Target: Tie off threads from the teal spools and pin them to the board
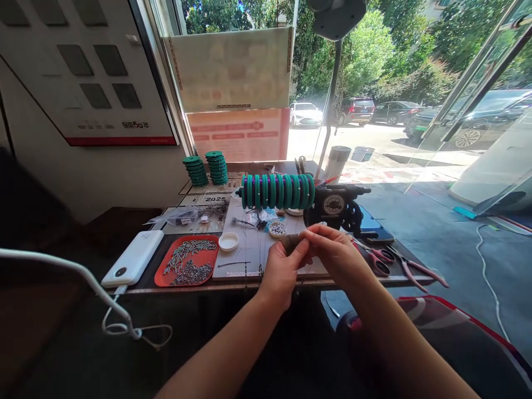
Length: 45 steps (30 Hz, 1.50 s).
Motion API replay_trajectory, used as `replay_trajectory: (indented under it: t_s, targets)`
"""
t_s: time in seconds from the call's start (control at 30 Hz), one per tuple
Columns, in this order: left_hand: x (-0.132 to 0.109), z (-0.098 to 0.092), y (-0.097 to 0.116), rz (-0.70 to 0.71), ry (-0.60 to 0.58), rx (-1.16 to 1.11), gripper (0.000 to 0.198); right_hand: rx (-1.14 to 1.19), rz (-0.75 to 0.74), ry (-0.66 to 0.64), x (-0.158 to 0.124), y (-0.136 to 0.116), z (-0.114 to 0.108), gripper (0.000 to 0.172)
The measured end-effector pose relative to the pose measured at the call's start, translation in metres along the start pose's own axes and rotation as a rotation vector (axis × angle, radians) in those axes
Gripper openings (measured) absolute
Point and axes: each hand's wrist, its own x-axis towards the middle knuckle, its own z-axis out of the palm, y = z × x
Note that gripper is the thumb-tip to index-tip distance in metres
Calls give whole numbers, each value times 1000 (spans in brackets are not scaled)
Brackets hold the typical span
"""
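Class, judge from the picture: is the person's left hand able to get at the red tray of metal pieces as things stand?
Probably yes. The left hand hovers just right of the red tray, with only a low white cap between them, though it pinches a small dark piece.

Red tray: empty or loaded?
Loaded. Small silvery metal pieces lie in two heaps across the red tray; bare red shows mostly near its edges.

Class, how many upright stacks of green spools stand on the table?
2: the left stack and the right stack stand side by side at the table's back left. More green spools sit in a row on a horizontal rod, not stacked upright.
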Motion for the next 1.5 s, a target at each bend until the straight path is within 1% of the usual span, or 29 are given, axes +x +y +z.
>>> replay_trajectory:
  t_s: [0.17,0.23,0.37,0.5,0.63,0.8,0.87,1.1,1.17,1.23,1.4,1.5]
  targets:
    - [0,-1,3,-63,-48,-7,21,39,12,9,-1,-1,3,17]
    - [0,-1,3,-71,-57,-10,21,40,22,-9,-2,-2,3,17]
    - [1,-1,2,-74,-45,-13,18,47,51,-37,-3,-2,3,18]
    - [-7,-5,1,-55,-85,3,16,49,86,-49,-3,-1,5,19]
    - [-23,-17,-1,-184,-103,-10,20,3,42,30,-2,-1,5,20]
    - [-41,-33,-3,-365,-91,-74,21,-54,-11,36,-8,4,5,20]
    - [-44,-37,-4,-405,-97,-95,20,-59,-17,56,-12,7,6,18]
    - [-47,-39,-9,-407,-118,-141,19,-77,-17,126,-24,18,7,17]
    - [-47,-39,-10,-408,-117,-148,19,-54,3,132,-27,21,8,16]
    - [-46,-39,-12,-406,-116,-157,18,-5,46,116,-33,24,10,17]
    - [-45,-40,-17,-357,-139,-189,14,149,201,7,-50,38,16,21]
    - [-45,-40,-20,-335,-149,-198,12,194,230,32,-56,46,17,21]
